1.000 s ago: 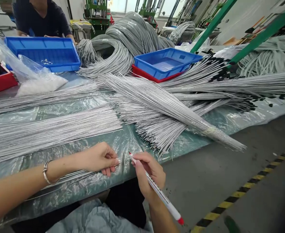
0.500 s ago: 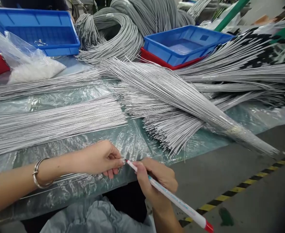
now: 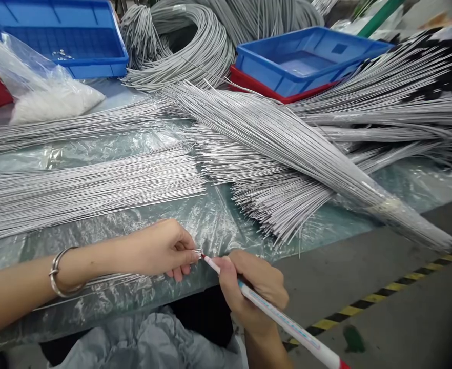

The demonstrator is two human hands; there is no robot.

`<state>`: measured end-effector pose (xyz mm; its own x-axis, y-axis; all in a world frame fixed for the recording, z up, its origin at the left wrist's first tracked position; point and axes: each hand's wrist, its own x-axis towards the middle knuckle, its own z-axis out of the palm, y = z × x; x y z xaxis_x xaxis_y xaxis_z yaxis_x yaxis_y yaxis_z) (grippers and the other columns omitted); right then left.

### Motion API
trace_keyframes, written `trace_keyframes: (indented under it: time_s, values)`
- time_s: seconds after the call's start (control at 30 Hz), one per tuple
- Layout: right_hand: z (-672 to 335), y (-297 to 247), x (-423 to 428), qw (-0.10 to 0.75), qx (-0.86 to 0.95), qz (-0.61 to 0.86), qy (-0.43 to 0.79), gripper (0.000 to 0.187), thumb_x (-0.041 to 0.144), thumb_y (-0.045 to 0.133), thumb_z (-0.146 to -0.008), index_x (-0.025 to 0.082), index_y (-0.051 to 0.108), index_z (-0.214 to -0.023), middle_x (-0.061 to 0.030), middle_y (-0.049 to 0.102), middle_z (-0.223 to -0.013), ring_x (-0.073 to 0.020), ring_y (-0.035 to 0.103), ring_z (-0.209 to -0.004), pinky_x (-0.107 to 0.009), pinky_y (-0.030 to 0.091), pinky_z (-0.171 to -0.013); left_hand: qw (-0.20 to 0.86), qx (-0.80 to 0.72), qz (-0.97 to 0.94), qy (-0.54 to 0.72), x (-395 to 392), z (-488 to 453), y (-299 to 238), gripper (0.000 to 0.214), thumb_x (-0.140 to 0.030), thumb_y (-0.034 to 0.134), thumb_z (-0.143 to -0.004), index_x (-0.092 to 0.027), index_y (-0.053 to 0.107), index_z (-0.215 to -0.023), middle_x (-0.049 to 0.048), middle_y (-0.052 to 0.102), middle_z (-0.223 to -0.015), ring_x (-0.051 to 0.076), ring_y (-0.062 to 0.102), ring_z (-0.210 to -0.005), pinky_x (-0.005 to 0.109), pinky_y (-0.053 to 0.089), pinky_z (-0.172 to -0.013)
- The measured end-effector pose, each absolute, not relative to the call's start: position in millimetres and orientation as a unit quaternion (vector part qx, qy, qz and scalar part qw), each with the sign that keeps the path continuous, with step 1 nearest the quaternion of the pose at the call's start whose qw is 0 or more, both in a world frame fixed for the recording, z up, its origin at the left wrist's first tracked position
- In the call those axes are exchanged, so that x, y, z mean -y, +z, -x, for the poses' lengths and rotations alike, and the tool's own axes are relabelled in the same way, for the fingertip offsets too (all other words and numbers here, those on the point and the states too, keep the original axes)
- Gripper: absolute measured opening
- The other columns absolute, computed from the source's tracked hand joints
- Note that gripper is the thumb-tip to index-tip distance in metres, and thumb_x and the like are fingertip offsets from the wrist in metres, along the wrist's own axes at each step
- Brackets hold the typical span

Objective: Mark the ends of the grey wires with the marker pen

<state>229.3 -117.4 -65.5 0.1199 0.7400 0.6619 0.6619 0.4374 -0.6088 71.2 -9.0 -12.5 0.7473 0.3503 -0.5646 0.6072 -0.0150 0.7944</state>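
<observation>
Pinching the ends of a thin bundle of grey wires (image 3: pixel 106 281) at the table edge (image 3: pixel 95 307), the left hand (image 3: pixel 160 249) holds them closed; the right hand (image 3: pixel 254 292) grips a red-tipped marker (image 3: pixel 287 323), tip touching those ends. Beyond lie loose wire bundles (image 3: pixel 95 189) and a blue tray (image 3: pixel 306 59).

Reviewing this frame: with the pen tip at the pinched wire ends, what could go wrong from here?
The left hand pinches a small wire bunch right where the red marker pen touches; ink could land on the fingertips. The grip sits at the very ends, so wires may slip or fan out, leaving some unmarked.
</observation>
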Motion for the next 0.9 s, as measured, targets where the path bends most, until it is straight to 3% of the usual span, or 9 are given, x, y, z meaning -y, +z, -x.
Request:
trace_keyframes:
  time_s: [0.53, 0.9]
  values:
    - [-232.8, -69.5, 121.9, 0.561, 0.632, 0.530, 0.076, 0.027, 0.003, 0.055, -0.083, 0.017, 0.052, -0.060, 0.0047, 0.042, -0.050, -0.0066, 0.039, -0.042, -0.025, 0.029, -0.043, 0.622, -0.341, -0.698, -0.090, 10.6, -68.8, -16.1, 0.025, -0.036, 0.055, -0.091, -0.015, 0.062, -0.079, 0.0033, 0.070, -0.074, 0.015, 0.070, -0.066, 0.018, 0.055, -0.056]
    - [-228.1, -63.0, 118.2, 0.543, 0.652, 0.528, 0.037, 0.026, 0.005, 0.054, -0.085, 0.016, 0.058, -0.063, 0.0056, 0.040, -0.047, -0.0061, 0.036, -0.039, -0.024, 0.029, -0.041, 0.628, -0.348, -0.690, -0.088, 12.0, -68.8, -13.9, 0.021, -0.032, 0.058, -0.090, -0.015, 0.060, -0.078, 0.0026, 0.069, -0.073, 0.015, 0.069, -0.066, 0.019, 0.053, -0.056]
